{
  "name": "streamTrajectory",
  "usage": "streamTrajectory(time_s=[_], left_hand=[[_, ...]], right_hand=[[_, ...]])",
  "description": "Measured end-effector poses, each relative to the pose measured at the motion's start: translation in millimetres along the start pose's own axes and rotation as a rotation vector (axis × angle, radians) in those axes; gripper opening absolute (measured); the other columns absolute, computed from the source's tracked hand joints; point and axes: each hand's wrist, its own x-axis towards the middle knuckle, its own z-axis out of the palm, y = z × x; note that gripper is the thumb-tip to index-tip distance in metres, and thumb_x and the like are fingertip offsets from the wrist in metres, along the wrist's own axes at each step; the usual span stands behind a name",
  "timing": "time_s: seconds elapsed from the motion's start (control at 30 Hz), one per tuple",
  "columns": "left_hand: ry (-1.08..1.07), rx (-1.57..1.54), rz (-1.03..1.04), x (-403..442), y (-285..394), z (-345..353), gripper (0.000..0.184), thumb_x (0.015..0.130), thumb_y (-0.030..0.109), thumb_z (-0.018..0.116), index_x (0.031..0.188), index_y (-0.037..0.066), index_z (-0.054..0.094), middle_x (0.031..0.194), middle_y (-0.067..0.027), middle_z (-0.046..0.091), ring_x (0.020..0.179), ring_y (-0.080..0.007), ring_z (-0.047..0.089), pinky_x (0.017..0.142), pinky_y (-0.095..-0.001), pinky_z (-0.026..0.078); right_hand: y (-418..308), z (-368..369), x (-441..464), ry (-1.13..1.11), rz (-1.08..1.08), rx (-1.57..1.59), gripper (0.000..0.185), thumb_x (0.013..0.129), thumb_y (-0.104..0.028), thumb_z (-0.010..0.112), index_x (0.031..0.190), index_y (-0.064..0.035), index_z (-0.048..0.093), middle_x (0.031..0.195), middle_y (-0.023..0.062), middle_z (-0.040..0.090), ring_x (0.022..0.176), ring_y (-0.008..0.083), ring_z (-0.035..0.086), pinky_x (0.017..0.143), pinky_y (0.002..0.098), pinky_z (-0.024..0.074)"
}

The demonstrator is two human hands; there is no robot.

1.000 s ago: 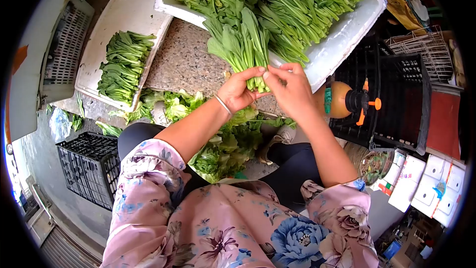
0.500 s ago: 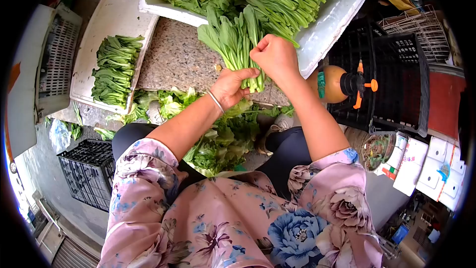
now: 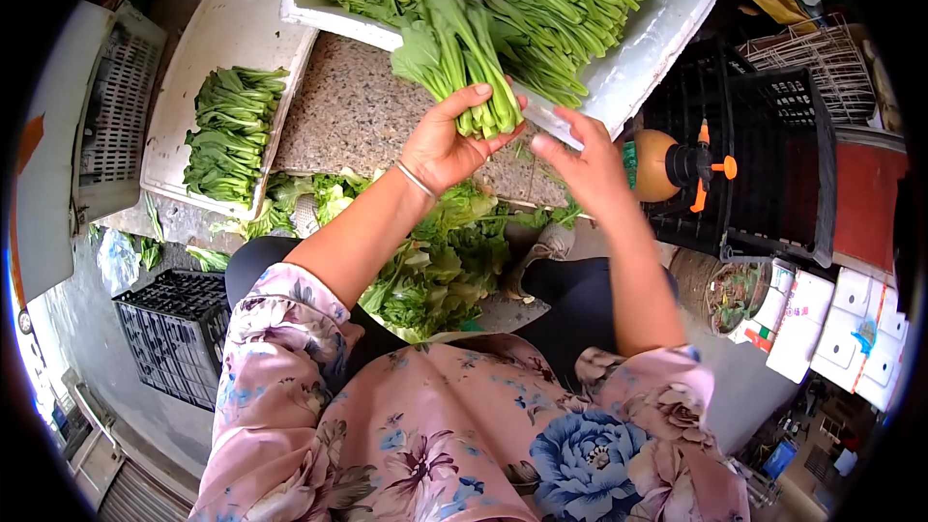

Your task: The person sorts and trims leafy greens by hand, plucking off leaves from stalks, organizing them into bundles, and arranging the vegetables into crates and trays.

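A bunch of leafy greens [image 3: 462, 63] is gripped near its stem ends by my left hand [image 3: 452, 140], leaves pointing up toward the white foam box [image 3: 652, 68]. To the right of the stems, my right hand [image 3: 587, 162] is apart from the bunch with its fingers spread and slightly blurred; nothing shows in it. More greens [image 3: 570, 10] lie piled inside the foam box. On the white foam lid [image 3: 217, 29] at the left rests a row of greens [image 3: 232, 135].
Loose leaves [image 3: 435, 275] lie on the floor between my legs. A black crate [image 3: 179, 338] stands at the left, another black crate [image 3: 783, 164] at the right beside an orange sprayer [image 3: 657, 164]. A speckled stone slab [image 3: 348, 106] lies under the foam box.
The bunch in my left hand has risen slightly and tilted left. My right hand has come off the stems, moved down and right, and opened.
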Motion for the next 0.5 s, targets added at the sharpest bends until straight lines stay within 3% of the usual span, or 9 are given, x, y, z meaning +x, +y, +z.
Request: streamTrajectory(time_s=[0.03,0.07,0.13,0.17,0.2,0.27,0.33,0.37,0.5], left_hand=[[-0.001,-0.005,0.028,-2,1,4,0.033,0.079,0.01,0.059,0.108,-0.002,0.049,0.1,-0.0147,0.057,0.097,-0.0268,0.056,0.088,-0.042,0.046],[-0.004,-0.01,0.055,-3,2,7,0.035,0.079,0.011,0.059,0.11,-0.001,0.047,0.102,-0.0135,0.055,0.099,-0.0268,0.054,0.091,-0.0421,0.044],[-0.026,-0.019,0.045,-2,-2,2,0.034,0.079,0.009,0.058,0.11,-0.001,0.048,0.103,-0.0138,0.056,0.1,-0.0266,0.053,0.092,-0.041,0.043],[-0.02,0.017,0.045,-3,-7,-2,0.034,0.079,0.009,0.059,0.109,-0.001,0.048,0.103,-0.0136,0.056,0.1,-0.0265,0.053,0.091,-0.0401,0.043],[-0.017,0.056,0.044,-4,-12,-4,0.034,0.078,0.008,0.059,0.109,-0.001,0.048,0.103,-0.0133,0.056,0.1,-0.0263,0.054,0.091,-0.0392,0.043],[0.087,0.108,0.032,-16,-35,1,0.034,0.076,0.01,0.062,0.107,0.002,0.051,0.102,-0.0106,0.057,0.096,-0.0205,0.055,0.089,-0.0341,0.044],[0.148,0.132,0.069,-14,-24,-5,0.033,0.076,0.01,0.063,0.107,0.004,0.053,0.102,-0.0078,0.058,0.095,-0.0173,0.054,0.088,-0.0332,0.043],[0.127,0.098,-0.007,-10,-17,-15,0.032,0.077,0.013,0.063,0.106,0.005,0.054,0.103,-0.0053,0.058,0.096,-0.016,0.054,0.088,-0.0327,0.042],[0.155,0.201,0.106,-15,-3,0,0.031,0.077,0.018,0.064,0.104,0.005,0.054,0.099,-0.0057,0.059,0.089,-0.0161,0.056,0.083,-0.0331,0.045]], right_hand=[[-3,14,-7,0.232,-0.062,0.249,0.047,0.081,-0.028,0.06,0.117,-0.0011,0.047,0.118,0.0184,0.047,0.111,0.0252,0.045,0.085,0.0334,0.0408],[-6,28,-13,0.238,-0.063,0.247,0.047,0.081,-0.028,0.06,0.117,-0.0011,0.047,0.118,0.0184,0.047,0.111,0.0252,0.045,0.085,0.0334,0.0408],[-14,54,-21,0.625,-0.011,0.929,0.059,0.089,-0.048,0.032,0.124,-0.0002,0.037,0.124,0.0181,0.04,0.118,0.0262,0.037,0.098,0.0398,0.0264],[-22,63,-16,0.716,0.008,0.927,0.065,0.088,-0.053,0.026,0.124,0.0001,0.035,0.124,0.0181,0.041,0.12,0.0269,0.034,0.1,0.0412,0.0219],[-23,69,-6,0.713,0.006,0.896,0.064,0.089,-0.053,0.026,0.123,0.0005,0.036,0.125,0.0188,0.04,0.121,0.0272,0.033,0.099,0.0403,0.0235],[-28,89,20,0.644,-0.078,0.866,0.055,0.092,-0.046,0.026,0.104,0.0012,0.051,0.102,0.0151,0.053,0.095,0.0244,0.05,0.082,0.0341,0.0385],[-39,93,25,0.585,-0.051,0.742,0.052,0.092,-0.043,0.029,0.091,0.0013,0.056,0.075,0.0108,0.059,0.069,0.0199,0.056,0.062,0.0311,0.0428],[-41,95,28,0.577,-0.069,0.695,0.053,0.092,-0.044,0.03,0.089,0.0015,0.056,0.075,0.0113,0.059,0.069,0.0201,0.056,0.063,0.0307,0.0427],[-35,84,41,0.376,-0.091,0.668,0.048,0.09,-0.043,0.037,0.09,-0.001,0.059,0.078,0.01,0.061,0.069,0.0189,0.056,0.063,0.0304,0.0437]])
